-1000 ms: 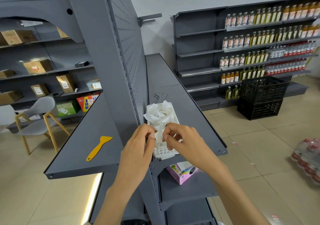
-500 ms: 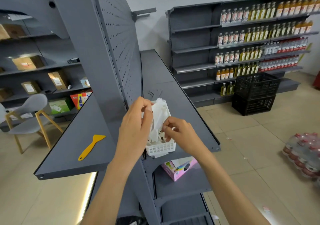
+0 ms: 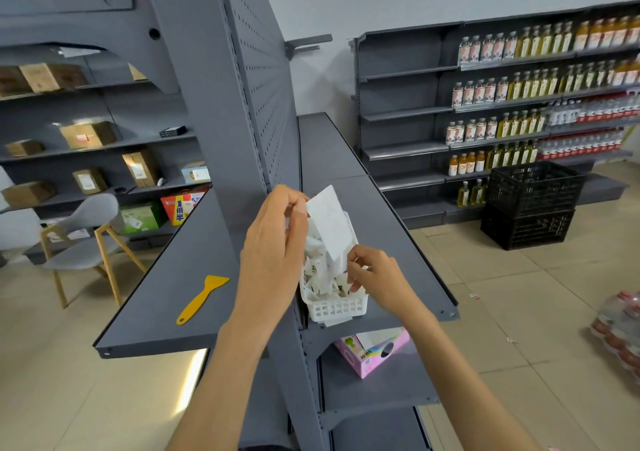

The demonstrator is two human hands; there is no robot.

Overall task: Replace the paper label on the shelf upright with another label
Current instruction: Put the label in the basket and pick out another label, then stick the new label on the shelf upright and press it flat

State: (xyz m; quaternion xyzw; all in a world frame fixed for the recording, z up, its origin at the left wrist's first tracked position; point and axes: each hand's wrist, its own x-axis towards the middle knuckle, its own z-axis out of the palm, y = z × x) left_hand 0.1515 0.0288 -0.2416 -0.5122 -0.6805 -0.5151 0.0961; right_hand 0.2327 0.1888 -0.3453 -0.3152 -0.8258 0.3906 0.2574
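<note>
A white paper label (image 3: 329, 225) stands tilted above a white plastic basket (image 3: 334, 306) full of several white paper pieces. My left hand (image 3: 273, 242) pinches the label's upper left corner. My right hand (image 3: 372, 274) grips its lower right edge, just over the basket. The basket sits on the grey shelf (image 3: 377, 222), right beside the grey shelf upright (image 3: 214, 111) with its perforated back panel. I see no label on the upright's visible face.
A yellow plastic scraper (image 3: 202, 298) lies on the left shelf board (image 3: 162, 298). A pink box (image 3: 372, 353) sits on the shelf below. Black crates (image 3: 533, 204) stand on the floor at right, a grey chair (image 3: 86, 239) at left, wrapped bottles (image 3: 620, 326) far right.
Both hands rose from the basket with one white label between them; it now stands clear above the other papers. The view shifted slightly.
</note>
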